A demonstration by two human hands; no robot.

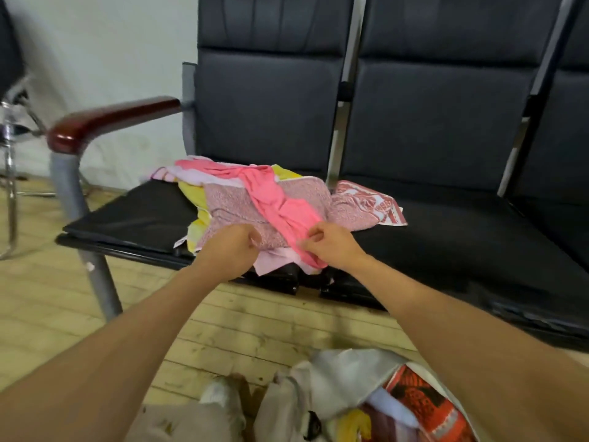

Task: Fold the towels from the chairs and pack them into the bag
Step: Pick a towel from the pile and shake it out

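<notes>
A heap of towels lies on the left black chair seat point(134, 215): a bright pink towel point(274, 193) draped across a speckled pink towel point(232, 205), with yellow point(194, 199) and pale pink ones beneath, and a red-and-white patterned towel point(366, 202) to the right. My left hand point(231, 247) has curled fingers at the near edge of the speckled pink towel. My right hand point(331, 245) pinches the near end of the bright pink towel. A white bag point(334, 371) stands on the floor near my feet, holding red-orange patterned, yellow and pale cloths.
A row of black padded chairs on a grey metal frame runs to the right, with a dark red wooden armrest point(105, 119) on the left. The floor point(47, 301) is pale wood planks. A chrome chair frame point(9, 154) stands at far left.
</notes>
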